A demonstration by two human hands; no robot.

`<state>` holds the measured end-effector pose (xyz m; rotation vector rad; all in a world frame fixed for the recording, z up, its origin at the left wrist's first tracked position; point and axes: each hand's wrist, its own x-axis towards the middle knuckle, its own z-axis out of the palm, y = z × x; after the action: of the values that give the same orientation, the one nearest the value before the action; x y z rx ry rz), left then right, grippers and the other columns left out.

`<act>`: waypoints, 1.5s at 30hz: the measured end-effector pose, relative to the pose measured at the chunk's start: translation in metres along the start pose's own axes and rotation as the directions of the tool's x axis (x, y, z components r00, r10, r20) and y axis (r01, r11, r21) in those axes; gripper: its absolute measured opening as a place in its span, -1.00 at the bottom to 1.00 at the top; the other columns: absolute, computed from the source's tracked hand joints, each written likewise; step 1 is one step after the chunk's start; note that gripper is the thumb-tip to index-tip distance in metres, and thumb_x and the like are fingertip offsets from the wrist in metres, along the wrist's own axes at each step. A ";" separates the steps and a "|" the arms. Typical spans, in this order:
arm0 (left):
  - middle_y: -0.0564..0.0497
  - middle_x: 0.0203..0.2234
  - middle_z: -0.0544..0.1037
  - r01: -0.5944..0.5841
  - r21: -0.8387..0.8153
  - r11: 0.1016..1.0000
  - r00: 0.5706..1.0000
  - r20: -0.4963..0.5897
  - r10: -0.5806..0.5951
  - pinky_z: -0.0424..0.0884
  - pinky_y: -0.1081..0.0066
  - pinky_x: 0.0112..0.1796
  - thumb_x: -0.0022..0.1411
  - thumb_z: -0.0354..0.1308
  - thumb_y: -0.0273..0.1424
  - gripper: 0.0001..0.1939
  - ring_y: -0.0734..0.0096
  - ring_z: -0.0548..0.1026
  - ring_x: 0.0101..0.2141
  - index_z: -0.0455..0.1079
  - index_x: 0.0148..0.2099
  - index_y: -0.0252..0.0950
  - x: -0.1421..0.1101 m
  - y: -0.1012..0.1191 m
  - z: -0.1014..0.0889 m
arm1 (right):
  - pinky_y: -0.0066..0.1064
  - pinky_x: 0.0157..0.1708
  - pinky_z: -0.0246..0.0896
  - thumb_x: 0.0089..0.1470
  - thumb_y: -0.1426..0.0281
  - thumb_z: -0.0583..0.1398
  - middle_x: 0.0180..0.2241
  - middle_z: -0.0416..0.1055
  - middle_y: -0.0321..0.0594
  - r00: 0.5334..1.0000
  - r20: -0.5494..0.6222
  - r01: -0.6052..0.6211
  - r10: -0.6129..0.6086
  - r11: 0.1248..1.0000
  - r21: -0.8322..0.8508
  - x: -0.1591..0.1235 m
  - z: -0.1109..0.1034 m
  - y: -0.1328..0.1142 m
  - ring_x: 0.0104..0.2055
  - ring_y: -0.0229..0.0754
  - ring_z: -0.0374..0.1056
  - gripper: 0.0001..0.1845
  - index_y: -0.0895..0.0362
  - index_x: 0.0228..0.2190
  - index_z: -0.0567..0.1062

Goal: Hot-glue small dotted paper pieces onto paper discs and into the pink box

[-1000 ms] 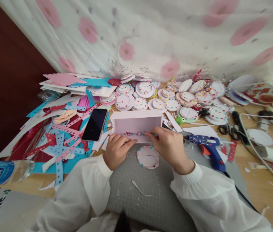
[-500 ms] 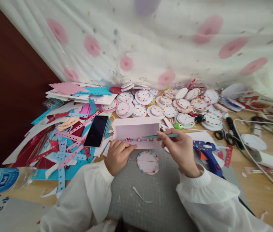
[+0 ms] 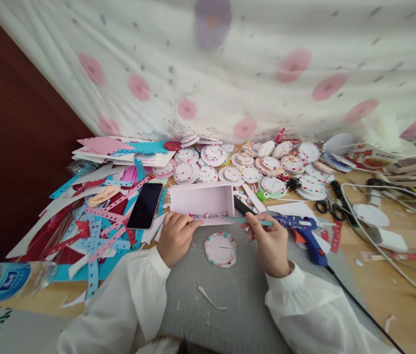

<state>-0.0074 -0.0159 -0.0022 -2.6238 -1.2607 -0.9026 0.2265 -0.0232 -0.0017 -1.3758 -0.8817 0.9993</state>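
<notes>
Your left hand (image 3: 176,239) grips an open, white, rectangular paper box (image 3: 200,198), and your right hand (image 3: 272,247) pinches a slim teal stick (image 3: 240,220) pointing at small multicoloured beads (image 3: 210,215) inside!

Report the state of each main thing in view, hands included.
White box: open, beads inside
Left hand: at the box's near edge
Right hand: gripping a teal stick
Phone: face up, screen dark
Glue gun: on its side
Bottle: on its side
Beaded disc: flat on the mat
</notes>
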 end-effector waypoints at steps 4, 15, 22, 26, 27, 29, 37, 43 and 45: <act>-0.01 -0.39 0.52 0.009 0.024 1.000 0.999 0.033 -0.010 0.19 0.24 -0.20 0.26 0.05 -0.57 -0.73 0.34 0.40 -0.33 0.46 -0.05 -0.23 0.006 -0.004 -0.002 | -0.49 -0.71 0.02 -0.15 0.14 0.35 -0.64 0.46 -0.22 0.998 -0.053 -0.014 0.019 0.995 0.096 0.007 0.002 0.001 -0.70 -0.35 0.14 -0.64 0.17 -0.53 0.42; -0.09 -0.20 0.49 0.117 -0.180 0.977 0.984 -0.112 -0.138 0.29 0.20 -0.11 0.19 0.14 -0.51 -0.67 0.24 0.43 -0.16 0.38 0.02 -0.24 0.029 0.016 -0.010 | -0.53 -0.66 -0.03 -0.14 0.16 0.35 -0.68 0.40 -0.30 0.995 -0.062 -0.042 0.073 0.916 0.399 -0.003 -0.007 -0.001 -0.70 -0.45 0.04 -0.64 0.17 -0.59 0.41; -0.02 -0.38 0.46 0.183 -0.618 0.764 0.970 -0.012 -0.243 0.39 0.39 -0.28 0.20 0.10 -0.57 -0.83 0.42 0.44 -0.35 0.42 -0.16 -0.31 0.019 0.034 0.011 | -0.54 -0.66 -0.03 -0.06 0.17 0.32 -0.67 0.41 -0.30 0.998 0.045 -0.058 0.046 0.948 0.314 -0.012 -0.007 0.009 -0.70 -0.44 0.07 -0.66 0.15 -0.56 0.38; -0.02 -0.39 0.47 0.226 -0.629 0.744 0.963 0.028 -0.269 0.39 0.39 -0.29 0.18 0.14 -0.56 -0.84 0.42 0.44 -0.36 0.43 -0.17 -0.31 0.014 0.029 0.020 | -0.56 -0.67 -0.01 -0.02 0.20 0.30 -0.75 0.28 -0.39 0.996 0.086 -0.010 -0.009 0.974 0.227 -0.019 -0.005 0.010 -0.70 -0.43 0.10 -0.69 0.16 -0.55 0.42; -0.02 -0.39 0.47 0.232 -0.622 0.747 0.962 0.034 -0.271 0.39 0.39 -0.30 0.17 0.15 -0.55 -0.84 0.42 0.44 -0.36 0.44 -0.17 -0.31 0.014 0.029 0.022 | -0.56 -0.67 0.00 -0.01 0.20 0.29 -0.75 0.26 -0.40 0.996 0.090 0.003 -0.022 0.979 0.203 -0.020 -0.004 0.009 -0.70 -0.43 0.11 -0.70 0.17 -0.55 0.43; -0.02 -0.40 0.47 0.236 -0.606 0.760 0.963 0.042 -0.266 0.39 0.39 -0.30 0.16 0.18 -0.53 -0.85 0.42 0.44 -0.37 0.44 -0.19 -0.31 0.013 0.030 0.023 | -0.56 -0.69 0.01 0.00 0.21 0.29 -0.75 0.25 -0.40 0.995 0.093 0.029 -0.045 0.986 0.163 -0.022 -0.003 0.008 -0.71 -0.42 0.12 -0.71 0.17 -0.53 0.44; -0.01 -0.38 0.49 0.229 -0.552 0.802 0.961 -0.003 -0.276 0.38 0.39 -0.28 0.14 0.25 -0.47 -0.81 0.41 0.45 -0.35 0.45 -0.15 -0.30 0.012 0.030 0.023 | -0.56 -0.72 0.03 -0.01 0.24 0.28 -0.75 0.25 -0.41 0.992 0.096 0.078 -0.087 0.992 0.095 -0.024 0.001 0.005 -0.72 -0.40 0.14 -0.75 0.16 -0.53 0.46; 0.03 -0.46 0.51 0.174 -0.504 0.846 0.974 -0.037 -0.223 0.33 0.36 -0.27 0.16 0.24 -0.47 -0.87 0.42 0.45 -0.39 0.47 -0.19 -0.28 0.014 0.030 0.022 | -0.55 -0.73 0.02 -0.03 0.21 0.28 -0.77 0.22 -0.42 0.991 0.128 0.028 -0.042 0.994 0.109 -0.027 0.004 0.003 -0.72 -0.40 0.11 -0.72 0.16 -0.56 0.45; 0.03 -0.46 0.53 0.165 -0.494 0.854 0.974 -0.052 -0.219 0.32 0.35 -0.26 0.19 0.20 -0.49 -0.91 0.42 0.46 -0.39 0.48 -0.22 -0.27 0.014 0.031 0.023 | -0.55 -0.72 0.03 -0.04 0.20 0.29 -0.77 0.22 -0.42 0.991 0.132 0.003 -0.019 0.993 0.121 -0.027 0.005 0.003 -0.72 -0.39 0.11 -0.71 0.16 -0.56 0.45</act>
<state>0.0327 -0.0188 -0.0082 -2.7800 -1.4448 -1.5613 0.2123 -0.0468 -0.0032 -1.2120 -0.9117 1.1278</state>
